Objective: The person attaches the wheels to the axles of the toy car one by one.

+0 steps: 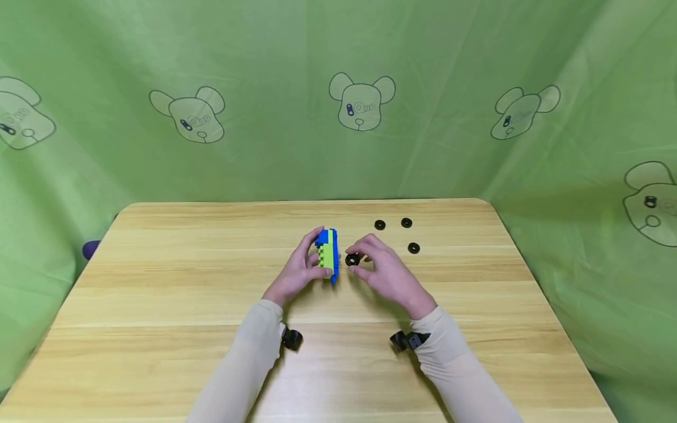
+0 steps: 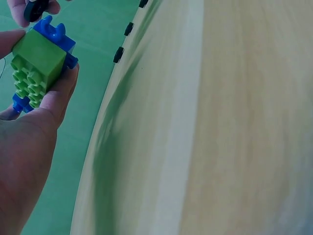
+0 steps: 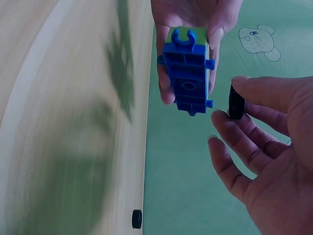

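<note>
The left hand (image 1: 298, 271) grips a green and blue block assembly (image 1: 328, 255), tilted so its studs face left in the head view. In the right wrist view, the assembly's blue underside (image 3: 188, 83) shows a hook at one end and small pegs along its sides. Between thumb and fingers the right hand (image 1: 388, 276) pinches a black wheel (image 1: 352, 259), just right of the assembly and apart from it. The same wheel (image 3: 236, 103) appears edge-on in the right wrist view. No wheel shows on the visible pegs.
Three black wheels (image 1: 379, 224) (image 1: 406, 222) (image 1: 414, 248) lie on the wooden table (image 1: 185, 264), beyond and to the right of the right hand. A green curtain (image 1: 275, 117) hangs behind the table. Something purple (image 1: 90, 249) shows past its left edge.
</note>
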The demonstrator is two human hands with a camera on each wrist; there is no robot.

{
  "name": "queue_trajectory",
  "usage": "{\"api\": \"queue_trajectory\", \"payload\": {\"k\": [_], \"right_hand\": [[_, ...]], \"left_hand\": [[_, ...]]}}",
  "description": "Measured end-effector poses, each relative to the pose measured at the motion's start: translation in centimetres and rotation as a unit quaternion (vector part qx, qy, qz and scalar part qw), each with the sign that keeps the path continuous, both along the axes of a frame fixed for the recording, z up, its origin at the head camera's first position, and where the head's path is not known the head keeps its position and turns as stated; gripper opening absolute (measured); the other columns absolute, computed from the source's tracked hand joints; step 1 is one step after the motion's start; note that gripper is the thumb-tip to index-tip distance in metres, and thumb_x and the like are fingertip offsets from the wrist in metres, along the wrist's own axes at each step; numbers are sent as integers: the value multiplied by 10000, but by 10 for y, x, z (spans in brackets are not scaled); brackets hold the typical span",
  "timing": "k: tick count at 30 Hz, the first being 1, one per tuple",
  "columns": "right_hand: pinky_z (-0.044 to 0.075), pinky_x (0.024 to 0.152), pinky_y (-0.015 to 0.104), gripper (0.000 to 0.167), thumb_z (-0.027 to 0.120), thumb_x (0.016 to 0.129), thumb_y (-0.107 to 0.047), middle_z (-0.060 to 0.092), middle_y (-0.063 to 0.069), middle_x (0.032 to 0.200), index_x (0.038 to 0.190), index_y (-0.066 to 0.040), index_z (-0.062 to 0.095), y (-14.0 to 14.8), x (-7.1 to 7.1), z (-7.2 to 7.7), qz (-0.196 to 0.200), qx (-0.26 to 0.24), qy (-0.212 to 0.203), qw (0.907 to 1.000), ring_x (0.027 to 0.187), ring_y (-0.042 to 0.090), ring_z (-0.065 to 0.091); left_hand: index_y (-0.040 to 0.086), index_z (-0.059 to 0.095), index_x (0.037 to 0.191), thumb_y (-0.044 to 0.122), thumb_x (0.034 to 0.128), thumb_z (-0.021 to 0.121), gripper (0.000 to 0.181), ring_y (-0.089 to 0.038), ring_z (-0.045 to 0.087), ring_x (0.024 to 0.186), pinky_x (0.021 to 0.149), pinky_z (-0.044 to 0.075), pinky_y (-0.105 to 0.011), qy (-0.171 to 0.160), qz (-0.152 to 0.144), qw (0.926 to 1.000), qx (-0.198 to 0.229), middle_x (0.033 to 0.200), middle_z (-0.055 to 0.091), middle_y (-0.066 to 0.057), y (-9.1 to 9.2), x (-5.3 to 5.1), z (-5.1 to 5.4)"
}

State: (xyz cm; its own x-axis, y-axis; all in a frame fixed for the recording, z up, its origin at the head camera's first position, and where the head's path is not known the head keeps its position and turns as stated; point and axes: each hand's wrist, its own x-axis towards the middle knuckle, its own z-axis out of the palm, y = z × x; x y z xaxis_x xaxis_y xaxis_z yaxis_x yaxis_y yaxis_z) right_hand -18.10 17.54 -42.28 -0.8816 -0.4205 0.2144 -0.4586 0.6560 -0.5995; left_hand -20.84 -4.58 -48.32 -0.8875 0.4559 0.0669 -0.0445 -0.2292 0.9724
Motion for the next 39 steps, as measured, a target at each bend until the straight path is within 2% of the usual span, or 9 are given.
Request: {"api": "queue_trajectory", "payload": {"k": [2, 8, 11, 18, 31, 36, 39], "right_hand": [[497, 944, 430, 336, 745, 869, -95, 577, 11, 1156, 1194, -82, 661, -1, 0, 0, 14, 11, 16, 10000, 1061, 227, 581], [489, 961, 444, 341, 742, 872, -92, 573, 9, 1155, 1203, -79, 660, -5, 1, -2, 64, -18, -50, 10000, 1077, 237, 580], [484, 969, 454, 354, 742, 867, -79, 569, 10, 1154, 1210, -71, 657, -7, 2, -3, 123, -66, -81, 9999, 1089, 247, 580], [489, 965, 438, 375, 756, 855, -75, 561, 4, 1159, 1216, -59, 652, -12, 1, -5, 176, -137, -114, 9997, 1087, 234, 577], [499, 946, 391, 335, 768, 856, -125, 561, -26, 1123, 1171, -85, 661, -19, 0, -10, 207, -145, -159, 9996, 1052, 192, 583], [502, 942, 388, 347, 766, 859, -135, 556, -30, 1129, 1184, -86, 654, -21, 0, -11, 188, -88, -167, 9996, 1052, 191, 584], [508, 933, 385, 348, 765, 860, -135, 554, -31, 1136, 1186, -87, 653, -22, 1, -11, 195, -53, -144, 9997, 1045, 191, 586]], "left_hand": [[170, 164, 1567, -148, 803, 622, 946, -371, 516, 1243, 959, 502, -363, 23, 1, 10000, 11, 1457, 412, -219, 0, 0, -1], [212, 202, 1560, -172, 758, 583, 967, -371, 519, 1232, 940, 515, -378, 89, 102, 9999, -20, 1597, 185, -63, 1, 1, -1], [236, 217, 1557, -167, 749, 582, 973, -355, 529, 1221, 939, 515, -380, 86, 129, 9999, -47, 1600, 177, -50, 2, 1, -1], [245, 221, 1555, -175, 747, 576, 977, -349, 541, 1208, 948, 510, -402, 71, 109, 9999, 9, 1543, 298, -106, 3, 2, -2], [122, 143, 1566, -182, 730, 552, 979, -375, 532, 1209, 931, 521, -403, 251, 35, 9995, 173, 1587, 173, -76, 4, 3, -3], [160, 191, 1555, -142, 714, 511, 950, -383, 509, 1233, 936, 516, -392, 306, 30, 9990, 321, 1585, 183, -70, 5, 4, -3], [194, 223, 1545, -88, 749, 526, 897, -374, 502, 1244, 975, 489, -395, 269, 42, 9990, 362, 1586, 177, -48, 6, 4, -3]]}}
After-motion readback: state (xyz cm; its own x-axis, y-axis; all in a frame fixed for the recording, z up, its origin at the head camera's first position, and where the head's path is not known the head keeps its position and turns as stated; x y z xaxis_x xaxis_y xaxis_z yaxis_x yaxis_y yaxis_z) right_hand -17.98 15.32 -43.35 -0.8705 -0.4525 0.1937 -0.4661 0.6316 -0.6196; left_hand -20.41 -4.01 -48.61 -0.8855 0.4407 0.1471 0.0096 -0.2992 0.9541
